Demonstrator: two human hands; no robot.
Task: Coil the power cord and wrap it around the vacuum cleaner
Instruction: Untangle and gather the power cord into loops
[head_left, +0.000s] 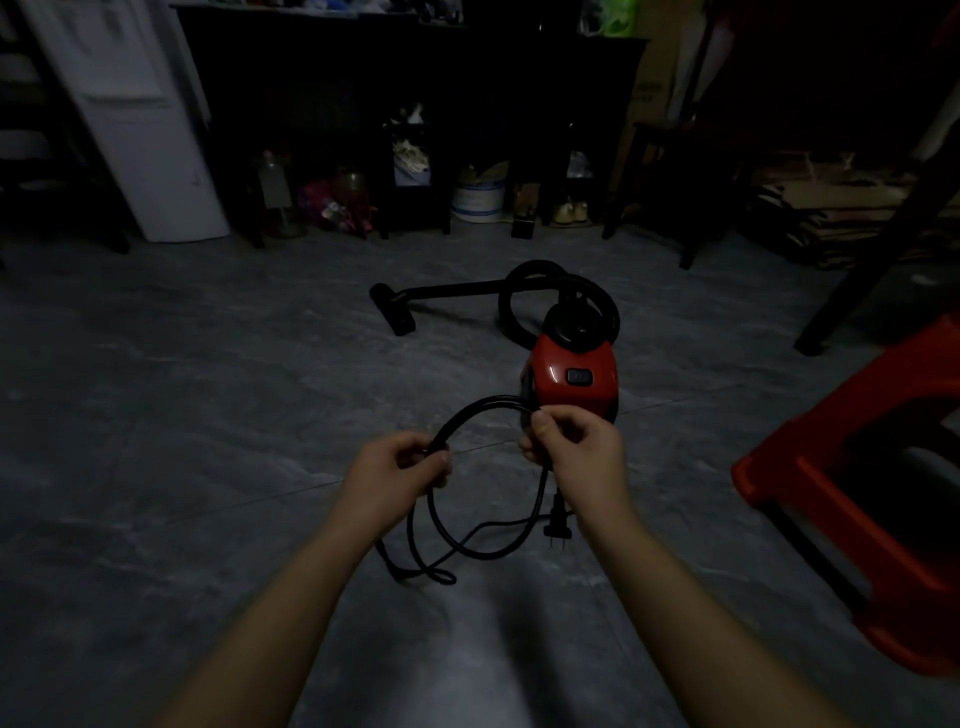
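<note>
Both arms stretched forward — left hand (402, 470) and right hand (571, 447) each pinch the looped cord (467, 551), near the vacuum (571, 379).

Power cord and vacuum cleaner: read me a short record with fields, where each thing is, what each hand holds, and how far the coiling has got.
cord: black power cord, partly looped between both hands, slack lying on the grey floor
plug: black plug, loose below the right hand
left grip: left hand holds the gathered loops
right grip: right hand pinches the cord
vacuum: red canister vacuum cleaner on the floor beyond the hands, black hose curled behind it
wrapping: not yet begun
</note>
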